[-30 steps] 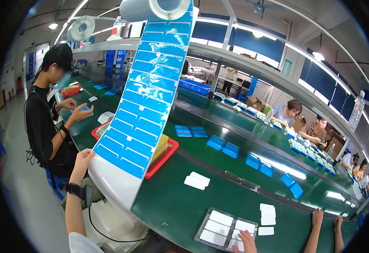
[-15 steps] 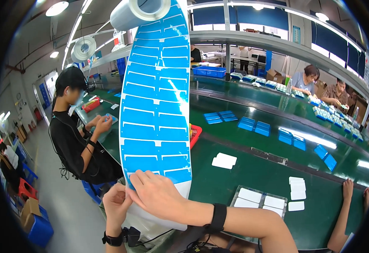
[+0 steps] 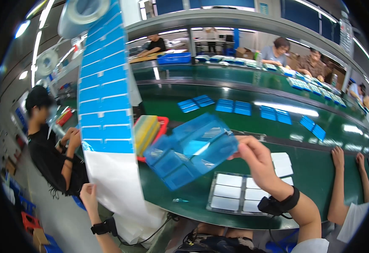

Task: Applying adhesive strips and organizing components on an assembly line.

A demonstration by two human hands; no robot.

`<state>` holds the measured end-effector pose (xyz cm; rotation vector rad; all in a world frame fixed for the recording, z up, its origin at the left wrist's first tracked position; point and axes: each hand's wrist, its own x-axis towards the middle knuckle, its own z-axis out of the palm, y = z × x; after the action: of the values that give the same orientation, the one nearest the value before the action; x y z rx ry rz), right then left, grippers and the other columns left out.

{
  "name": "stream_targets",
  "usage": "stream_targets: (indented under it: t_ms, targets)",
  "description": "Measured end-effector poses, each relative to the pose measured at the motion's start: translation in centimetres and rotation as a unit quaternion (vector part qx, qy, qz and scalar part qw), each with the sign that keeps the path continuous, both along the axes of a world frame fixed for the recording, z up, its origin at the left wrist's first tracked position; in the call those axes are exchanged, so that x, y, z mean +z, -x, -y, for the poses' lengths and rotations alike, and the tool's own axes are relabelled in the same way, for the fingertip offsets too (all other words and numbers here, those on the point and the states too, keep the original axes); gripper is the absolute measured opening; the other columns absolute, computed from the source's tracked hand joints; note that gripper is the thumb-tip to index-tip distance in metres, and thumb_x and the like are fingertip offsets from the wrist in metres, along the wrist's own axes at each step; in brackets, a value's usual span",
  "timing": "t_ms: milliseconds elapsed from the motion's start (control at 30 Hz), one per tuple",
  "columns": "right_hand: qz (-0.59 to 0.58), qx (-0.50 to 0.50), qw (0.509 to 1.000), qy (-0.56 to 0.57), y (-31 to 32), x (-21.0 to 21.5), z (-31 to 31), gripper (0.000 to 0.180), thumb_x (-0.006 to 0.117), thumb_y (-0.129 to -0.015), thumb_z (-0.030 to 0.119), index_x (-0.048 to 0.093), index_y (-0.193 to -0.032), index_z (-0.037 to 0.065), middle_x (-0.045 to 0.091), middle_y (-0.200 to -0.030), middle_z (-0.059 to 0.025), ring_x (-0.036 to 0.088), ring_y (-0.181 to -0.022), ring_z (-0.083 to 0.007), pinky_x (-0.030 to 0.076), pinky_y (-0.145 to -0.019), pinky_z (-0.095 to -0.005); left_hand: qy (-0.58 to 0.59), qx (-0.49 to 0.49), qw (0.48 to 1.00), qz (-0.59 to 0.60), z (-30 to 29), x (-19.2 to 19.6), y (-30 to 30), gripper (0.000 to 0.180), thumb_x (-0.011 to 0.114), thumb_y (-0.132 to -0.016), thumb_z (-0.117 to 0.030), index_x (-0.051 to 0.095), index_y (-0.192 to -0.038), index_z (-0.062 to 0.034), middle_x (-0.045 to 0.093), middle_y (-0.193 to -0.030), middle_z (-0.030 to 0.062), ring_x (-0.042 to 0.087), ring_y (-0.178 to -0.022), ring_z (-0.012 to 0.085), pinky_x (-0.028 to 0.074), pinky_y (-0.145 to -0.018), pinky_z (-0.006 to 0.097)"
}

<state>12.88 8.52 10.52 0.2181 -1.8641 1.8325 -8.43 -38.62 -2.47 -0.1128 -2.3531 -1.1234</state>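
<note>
"Where was the blue film?"

"The loose blue film (image 3: 193,147) hung above the green table (image 3: 311,177), its right edge pinched in the right hand (image 3: 252,158). Motion blur softened it, and the fingertips behind it were hard to make out."

"And the left hand (image 3: 88,196)?"

"Fingers drawn narrow on the edge of the white-backed strip (image 3: 113,177); its thumb was unclear."

"What else was covered?"

"The right forearm hid a corner of the card tray (image 3: 243,189). The film and strip partly hid the red basket (image 3: 164,125), and the picture's upper edge cut off the roll (image 3: 83,10)."
</note>
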Motion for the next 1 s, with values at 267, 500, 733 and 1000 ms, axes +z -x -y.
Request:
stream_targets:
  t_ms: [267, 500, 733, 1000]
  targets:
    - [-0.031, -0.199, 0.913, -0.355, -11.4, 0.6, -1.6, 0.011, 0.053, -0.078, -0.005, 0.050, -0.088, -0.002, 0.051, -0.120, -0.0250, 0.058, -0.097, -0.0316, 0.049, -0.080, -0.0361, -0.224, -0.539, 0.793, 0.174, -24.7, 10.0, -11.9, 0.038, 0.057, -0.086, -0.021, 0.047, -0.113, 0.0043, 0.055, -0.108, 0.0148, 0.054, -0.105, 0.0230, 0.042, -0.092, 0.035]
    - [-0.032, -0.222, 0.759, -0.611, -12.0, -2.2, 1.6, 0.021, 0.066, -0.074, 0.012, 0.054, -0.086, 0.000, 0.055, -0.116, -0.0197, 0.056, -0.103, -0.0309, 0.048, -0.079, -0.0362, -0.210, -0.676, 0.623, 0.333, -35.6, 10.2, -16.9, 0.025, 0.052, -0.090, -0.009, 0.040, -0.111, 0.0001, 0.052, -0.112, 0.0123, 0.053, -0.104, 0.0195, 0.044, -0.089, 0.032]
    - [0.055, -0.458, 0.882, -0.100, -14.3, -6.2, -1.4, 0.051, 0.065, -0.077, 0.009, 0.046, -0.122, -0.002, 0.054, -0.117, -0.0142, 0.049, -0.112, -0.0289, 0.037, -0.095, -0.0376, -0.291, -0.662, 0.642, 0.253, -33.1, 8.3, -15.5, 0.013, 0.049, -0.090, -0.002, 0.044, -0.102, -0.0007, 0.057, -0.103, 0.0115, 0.056, -0.096, 0.0157, 0.045, -0.084, 0.029]
    - [0.286, -0.115, 0.917, 0.254, -13.7, -10.0, -4.5, 0.025, 0.054, -0.088, 0.011, 0.057, -0.107, -0.005, 0.058, -0.106, -0.0069, 0.055, -0.097, -0.0151, 0.042, -0.086, -0.0297, -0.274, -0.613, 0.691, 0.267, -31.8, 6.6, -13.5, 0.012, 0.052, -0.089, -0.008, 0.044, -0.097, -0.0034, 0.059, -0.096, 0.0091, 0.058, -0.087, 0.0122, 0.047, -0.074, 0.024]
